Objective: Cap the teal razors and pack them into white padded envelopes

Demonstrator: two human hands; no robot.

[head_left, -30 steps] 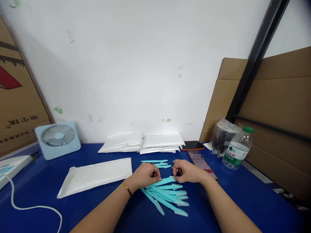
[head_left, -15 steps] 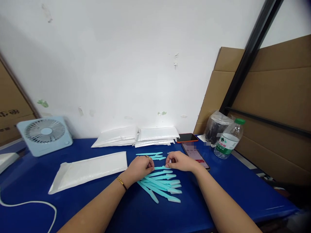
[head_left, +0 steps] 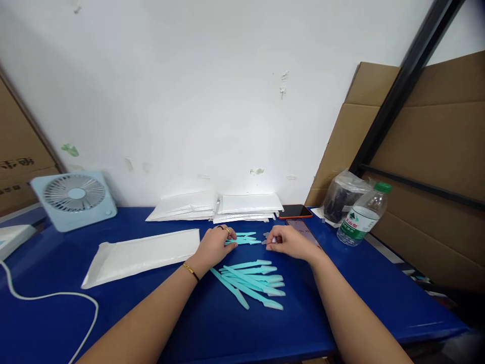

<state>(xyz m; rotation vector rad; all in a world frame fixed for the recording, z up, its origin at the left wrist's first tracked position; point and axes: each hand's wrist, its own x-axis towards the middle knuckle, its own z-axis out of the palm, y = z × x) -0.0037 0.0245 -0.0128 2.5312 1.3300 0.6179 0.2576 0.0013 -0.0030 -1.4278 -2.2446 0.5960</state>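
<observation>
Blue bench (head_left: pixel 303 313), big fan of teal sticks (head_left: pixel 250 282) now just nearside of the left grip (head_left: pixel 217 245) and right grip (head_left: pixel 288 241), which were at its far edge half a second ago. Can't tell if either's holding anything tbh. Smaller teal bunch (head_left: pixel 249 241) sits between them.

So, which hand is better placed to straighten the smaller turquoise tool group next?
Probably the left hand: it is at the smaller group, by its left end; the right hand sits apart.
</observation>
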